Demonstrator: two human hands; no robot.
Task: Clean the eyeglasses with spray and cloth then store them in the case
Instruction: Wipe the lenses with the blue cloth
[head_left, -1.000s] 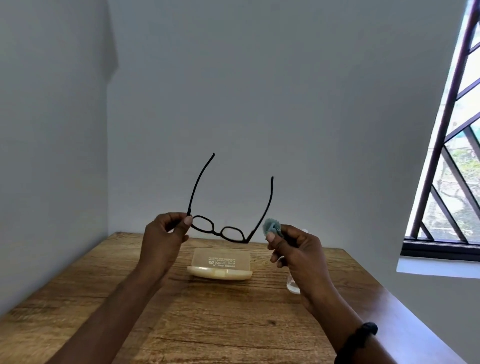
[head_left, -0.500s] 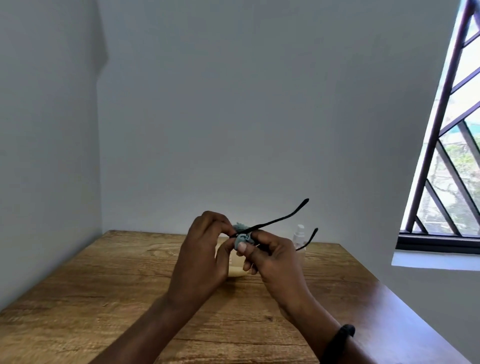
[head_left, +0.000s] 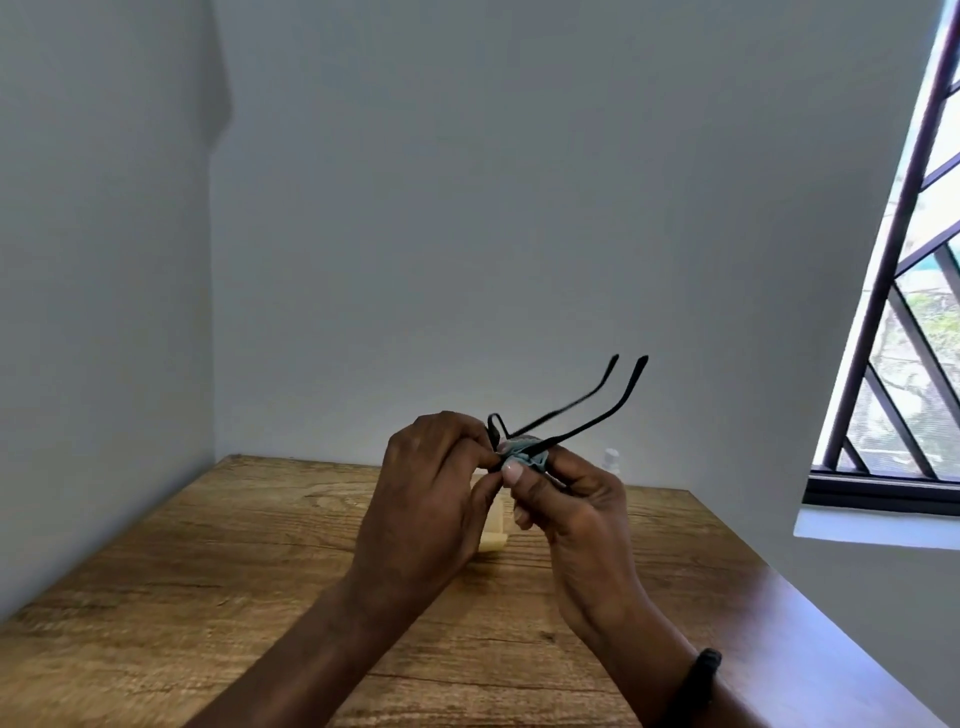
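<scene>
Black eyeglasses (head_left: 587, 423) are held in the air over the table, their two arms pointing up and to the right. My left hand (head_left: 431, 488) pinches the frame at its left end. My right hand (head_left: 566, 499) presses a small blue-grey cloth (head_left: 522, 457) against a lens, with the lenses mostly hidden by fingers and cloth. A cream glasses case (head_left: 493, 535) lies on the table behind my hands, largely covered by them. The white top of a spray bottle (head_left: 612, 460) shows just past my right hand.
The wooden table (head_left: 208, 561) sits in a corner, with grey walls at the back and left. A barred window (head_left: 893, 364) with a white sill is at the right. A black band is on my right wrist.
My hands came together from holding the glasses spread apart. The glasses turned so their arms point right, and the cloth went onto a lens. In the last half second the arms tilted up.
</scene>
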